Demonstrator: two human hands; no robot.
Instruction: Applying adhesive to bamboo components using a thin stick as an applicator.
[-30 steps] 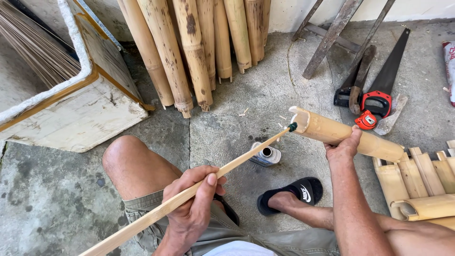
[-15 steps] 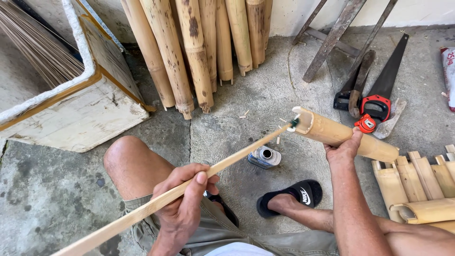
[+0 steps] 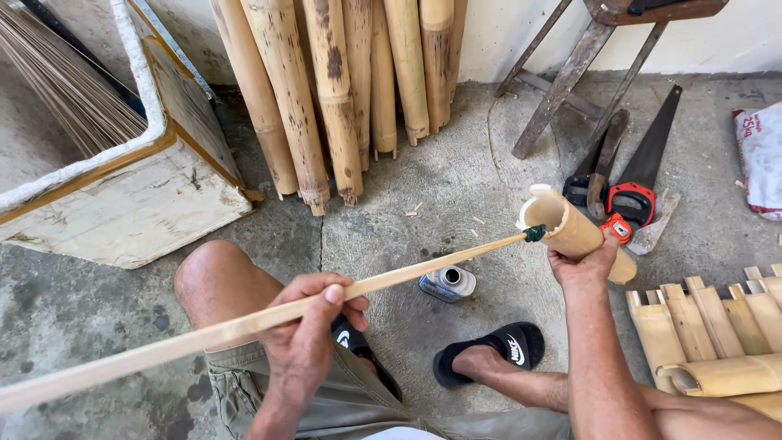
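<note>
My left hand point(image 3: 314, 326) grips a long thin bamboo stick point(image 3: 195, 336) that slants up to the right. Its dark green tip point(image 3: 534, 234) touches the open mouth of a short hollow bamboo tube point(image 3: 562, 226). My right hand point(image 3: 585, 265) holds that tube from below, tilted with its opening toward the stick. A small open can point(image 3: 448, 283) stands on the concrete floor under the stick.
Several thick bamboo poles point(image 3: 342, 90) lean on the back wall. A worn white box point(image 3: 122, 195) with thin sticks sits at left. Hand saws point(image 3: 635, 175) and a tape measure point(image 3: 617, 228) lie at right. Cut bamboo pieces point(image 3: 717, 326) lie at lower right. My feet wear black sandals point(image 3: 489, 352).
The stick has drawn back toward me, my left hand sliding down and left, and the tube's mouth has turned more toward the camera.
</note>
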